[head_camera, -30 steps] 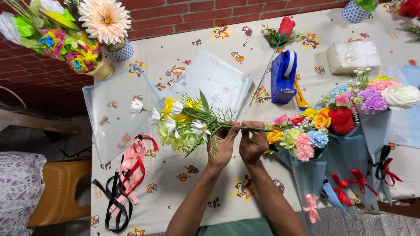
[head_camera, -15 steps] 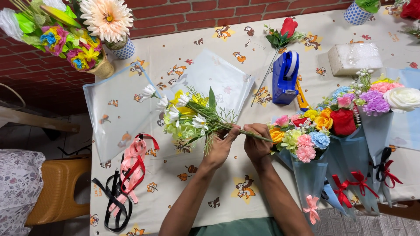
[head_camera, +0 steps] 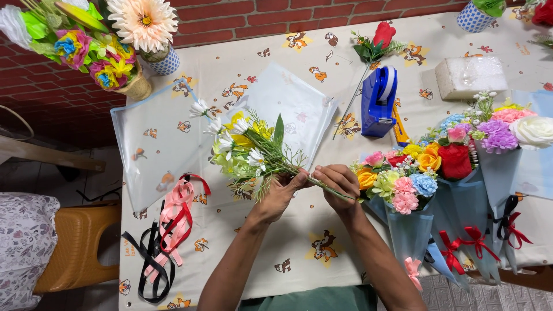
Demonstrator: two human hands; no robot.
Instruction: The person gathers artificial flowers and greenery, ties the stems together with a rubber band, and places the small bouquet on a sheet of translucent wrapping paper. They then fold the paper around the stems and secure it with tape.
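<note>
Both hands meet mid-frame over the surface [head_camera: 288, 253], which has a cream cloth with cartoon prints. Left hand [head_camera: 280, 193]: fingers curled tight around the stems of a loose flower bunch [head_camera: 247, 151], with its white, yellow and green heads fanning out toward 10 o'clock. Right hand [head_camera: 340, 181]: fingers closed in a pinch on the same stems, just beside the left hand; stem ends stick out toward 4 o'clock. The bunch is lifted slightly over a clear wrapping sheet [head_camera: 155, 144] that spreads from 9 to 12 o'clock of the hands.

Around it:
- pink, red and black ribbons [head_camera: 170, 230] at 8 o'clock, lying flat near the surface's edge
- blue tape dispenser [head_camera: 379, 101] at 1 o'clock, with a single red rose [head_camera: 380, 37] beyond it
- white foam block [head_camera: 469, 76] at 2 o'clock
- wrapped bouquets [head_camera: 438, 173] in blue paper at 3 o'clock, the nearest just beside the right hand, tied with red, black and pink bows
- vase of paper flowers [head_camera: 115, 40] at the far 10 o'clock corner
- tan plastic stool [head_camera: 75, 245] off the surface at 8 o'clock
</note>
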